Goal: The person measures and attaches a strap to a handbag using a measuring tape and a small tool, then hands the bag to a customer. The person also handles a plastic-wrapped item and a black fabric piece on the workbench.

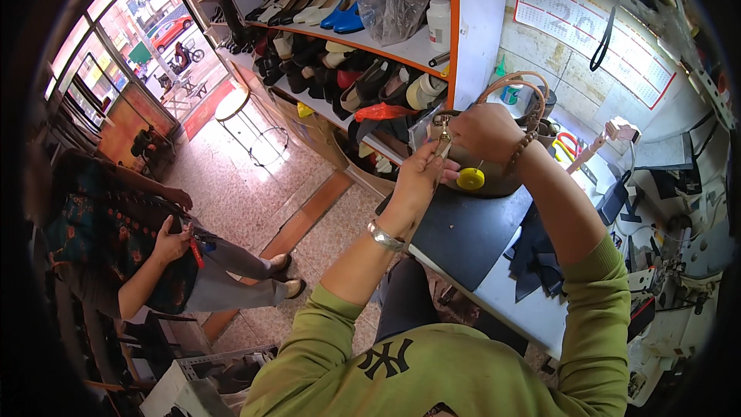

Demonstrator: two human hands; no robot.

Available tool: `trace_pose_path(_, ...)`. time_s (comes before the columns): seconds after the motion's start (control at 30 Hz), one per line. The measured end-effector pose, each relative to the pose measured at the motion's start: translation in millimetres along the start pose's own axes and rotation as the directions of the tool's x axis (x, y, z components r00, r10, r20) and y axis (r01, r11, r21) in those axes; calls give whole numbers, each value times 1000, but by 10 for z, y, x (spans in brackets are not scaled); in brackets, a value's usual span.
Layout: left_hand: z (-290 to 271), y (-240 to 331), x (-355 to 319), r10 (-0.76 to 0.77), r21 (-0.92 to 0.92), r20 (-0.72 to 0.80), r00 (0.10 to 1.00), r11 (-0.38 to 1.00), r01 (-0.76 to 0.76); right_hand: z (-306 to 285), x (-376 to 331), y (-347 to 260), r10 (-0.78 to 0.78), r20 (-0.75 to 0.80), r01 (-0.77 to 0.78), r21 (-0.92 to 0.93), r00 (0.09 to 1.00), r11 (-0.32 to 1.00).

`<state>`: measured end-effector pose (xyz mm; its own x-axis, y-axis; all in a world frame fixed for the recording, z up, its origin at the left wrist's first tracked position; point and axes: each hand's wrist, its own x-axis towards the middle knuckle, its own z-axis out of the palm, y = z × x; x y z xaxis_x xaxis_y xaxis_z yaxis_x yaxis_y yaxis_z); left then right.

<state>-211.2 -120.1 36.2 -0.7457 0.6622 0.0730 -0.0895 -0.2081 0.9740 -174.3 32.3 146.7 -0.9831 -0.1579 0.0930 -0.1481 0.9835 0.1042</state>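
My left hand [423, 174], wearing a wristwatch, pinches a small gold-coloured metal clasp [444, 137] with a ring at its top. Right beside it, my right hand [488, 133] has its fingers curled close to the clasp; what they grip is hidden. A yellow round disc [471, 178] hangs just below my hands. Behind and under them stands a brown bag [505, 184] with tan loop handles [546, 93], partly hidden by my right hand and wrist. The bag rests at the far end of a black mat [463, 235].
Black scraps [536, 255] lie on the white bench [532, 316], with scissors [570, 144] and a lamp [617, 131] behind. Shelves of shoes [370, 81] stand ahead. A person [154, 239] stands at the left, near a round stool [233, 103].
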Motion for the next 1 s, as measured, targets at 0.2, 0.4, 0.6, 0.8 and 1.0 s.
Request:
trace_pose_path(0.2, -62, 23, 1, -7, -20, 41, 999, 1000, 8, 162, 24, 74, 27, -99, -11, 159, 995, 987)
trace_pose_path(0.4, -77, 9, -1, 16, -21, 73, 997, 1000, -15, 300, 68, 68, 40, -163, -4, 215, 986, 977)
trace_pose_path(0.6, -83, -22, 0, -5, -57, 64, 998, 998, 8, 327, 63, 18, 74, -148, -42, 207, 986, 977)
trace_pose_path(0.8, -93, -60, 3, 5, -86, 69, 998, 996, 1, 330, 73, -22, 83, -160, -47, 217, 984, 975)
trace_pose_path(1.0, -97, -79, -1, 3, -88, 76, 997, 996, 3, 341, 60, -35, 113, -132, -83, 220, 985, 972)
